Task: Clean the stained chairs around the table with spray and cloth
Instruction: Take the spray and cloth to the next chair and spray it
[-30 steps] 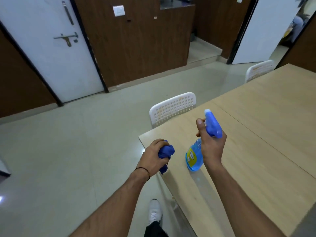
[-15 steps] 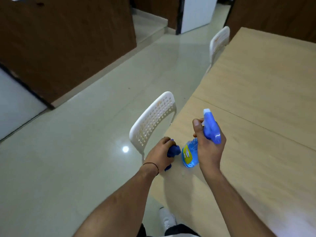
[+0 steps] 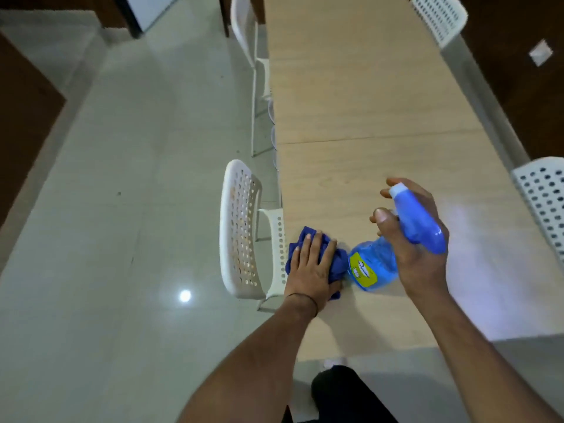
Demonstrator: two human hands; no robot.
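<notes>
A long light wooden table (image 3: 360,111) runs away from me. My left hand (image 3: 311,267) lies flat, fingers extended, on a crumpled blue cloth (image 3: 337,265) at the table's near left edge. My right hand (image 3: 409,239) grips the neck of a blue spray bottle (image 3: 375,267), tilted just above the tabletop to the right of the cloth, nozzle pointing away. A white perforated chair (image 3: 239,230) with brownish stains on its backrest is tucked in at the left, right beside the cloth.
More white perforated chairs stand around the table: one farther along the left side (image 3: 244,35), one at the far right (image 3: 439,16), one at the near right edge (image 3: 543,203). Pale glossy floor (image 3: 122,209) spreads to the left; dark wooden walls border both sides.
My view has swung right to look down the table's length. My left hand went from clutching the cloth to pressing it flat on the table. The bottle stays in my right hand.
</notes>
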